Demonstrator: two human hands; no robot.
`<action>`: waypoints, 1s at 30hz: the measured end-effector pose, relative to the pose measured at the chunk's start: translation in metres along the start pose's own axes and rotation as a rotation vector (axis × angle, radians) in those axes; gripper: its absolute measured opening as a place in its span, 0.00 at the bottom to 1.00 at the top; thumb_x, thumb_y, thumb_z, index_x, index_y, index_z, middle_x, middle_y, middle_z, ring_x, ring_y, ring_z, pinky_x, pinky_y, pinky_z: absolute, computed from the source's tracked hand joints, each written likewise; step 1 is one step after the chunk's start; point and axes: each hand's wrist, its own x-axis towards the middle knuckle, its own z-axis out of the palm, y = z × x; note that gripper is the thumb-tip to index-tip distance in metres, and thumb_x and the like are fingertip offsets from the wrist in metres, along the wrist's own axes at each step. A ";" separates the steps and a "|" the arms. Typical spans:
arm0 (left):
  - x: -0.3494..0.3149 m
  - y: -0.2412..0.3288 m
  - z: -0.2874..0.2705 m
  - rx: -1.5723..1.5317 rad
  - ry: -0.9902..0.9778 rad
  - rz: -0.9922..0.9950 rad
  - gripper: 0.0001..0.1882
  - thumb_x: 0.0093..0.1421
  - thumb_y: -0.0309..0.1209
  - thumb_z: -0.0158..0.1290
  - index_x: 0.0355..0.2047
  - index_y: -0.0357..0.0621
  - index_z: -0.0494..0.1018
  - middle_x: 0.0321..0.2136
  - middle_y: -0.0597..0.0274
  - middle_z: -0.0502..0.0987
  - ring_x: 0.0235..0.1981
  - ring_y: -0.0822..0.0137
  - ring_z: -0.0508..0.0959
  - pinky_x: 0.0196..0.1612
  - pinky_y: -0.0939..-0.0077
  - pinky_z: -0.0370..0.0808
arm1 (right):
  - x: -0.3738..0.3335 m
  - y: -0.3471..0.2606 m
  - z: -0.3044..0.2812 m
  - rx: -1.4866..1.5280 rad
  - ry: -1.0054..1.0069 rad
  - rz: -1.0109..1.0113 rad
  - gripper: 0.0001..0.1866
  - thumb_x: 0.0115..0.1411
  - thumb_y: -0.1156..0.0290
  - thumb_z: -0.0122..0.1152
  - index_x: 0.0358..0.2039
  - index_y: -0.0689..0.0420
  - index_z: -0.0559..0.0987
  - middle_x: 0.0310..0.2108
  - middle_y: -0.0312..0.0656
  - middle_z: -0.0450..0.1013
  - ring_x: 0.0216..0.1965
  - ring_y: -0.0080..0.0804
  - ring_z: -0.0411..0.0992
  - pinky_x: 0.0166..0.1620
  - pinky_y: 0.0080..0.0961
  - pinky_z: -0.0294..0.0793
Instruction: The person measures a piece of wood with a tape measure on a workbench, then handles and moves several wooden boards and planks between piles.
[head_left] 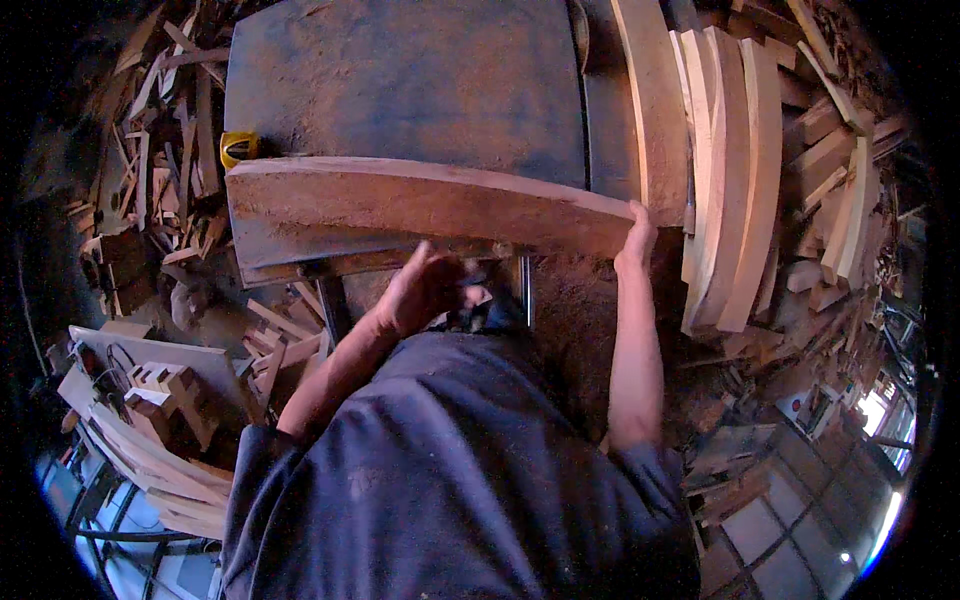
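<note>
A long, slightly curved wooden plank [430,205] lies across the near part of a dusty metal table [400,80], its right end reaching past the table's edge. My right hand [637,238] grips that end, thumb on the top edge; the other fingers are mostly hidden behind the wood. My left hand [412,290] is in front of my body, just below the plank's near side. Its thumb points up, apart from the dim, partly blurred fingers, and I make out nothing held in it. A yellow tape measure [239,149] sits by the plank's left end.
Several curved planks [735,180] stand in a row on the right, beside another long board [655,110] at the table's right side. Scrap wood is heaped at the far left [165,130] and right [835,170]. Cut blocks [170,395] and curved pieces lie at the lower left.
</note>
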 end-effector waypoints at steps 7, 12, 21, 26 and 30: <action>-0.022 0.096 0.008 2.384 0.603 0.921 0.35 0.40 0.42 0.69 0.49 0.45 0.72 0.57 0.44 0.65 0.59 0.43 0.63 0.61 0.47 0.60 | 0.023 -0.036 0.016 -0.411 -0.055 -0.047 0.49 0.58 0.36 0.50 0.67 0.60 0.54 0.66 0.56 0.53 0.66 0.48 0.54 0.64 0.43 0.55; -0.020 0.151 -0.009 2.590 0.559 0.761 0.42 0.37 0.46 0.70 0.53 0.48 0.68 0.62 0.46 0.57 0.64 0.42 0.54 0.65 0.46 0.52 | 0.041 -0.019 0.015 -0.892 0.146 -0.330 0.38 0.61 0.41 0.52 0.54 0.67 0.72 0.51 0.58 0.72 0.54 0.50 0.69 0.56 0.39 0.65; 0.006 0.175 -0.035 2.690 0.322 1.113 0.25 0.49 0.38 0.58 0.49 0.50 0.71 0.50 0.52 0.67 0.54 0.50 0.65 0.59 0.51 0.61 | -0.080 -0.054 0.043 -1.123 -0.390 -0.853 0.33 0.53 0.62 0.67 0.57 0.61 0.69 0.60 0.53 0.63 0.60 0.51 0.61 0.61 0.42 0.62; 0.007 0.157 -0.034 2.645 0.337 0.820 0.23 0.59 0.35 0.47 0.56 0.60 0.69 0.57 0.49 0.65 0.57 0.48 0.65 0.60 0.49 0.61 | -0.120 -0.039 0.083 -1.272 -0.624 -1.002 0.48 0.44 0.64 0.75 0.64 0.57 0.60 0.66 0.53 0.51 0.66 0.54 0.50 0.66 0.48 0.53; 0.021 0.108 -0.035 2.572 0.439 1.097 0.19 0.56 0.35 0.48 0.49 0.61 0.72 0.50 0.52 0.68 0.51 0.52 0.68 0.56 0.50 0.62 | -0.143 -0.045 0.105 -1.384 -0.746 -1.088 0.53 0.40 0.66 0.77 0.66 0.56 0.56 0.66 0.55 0.51 0.66 0.55 0.49 0.66 0.48 0.53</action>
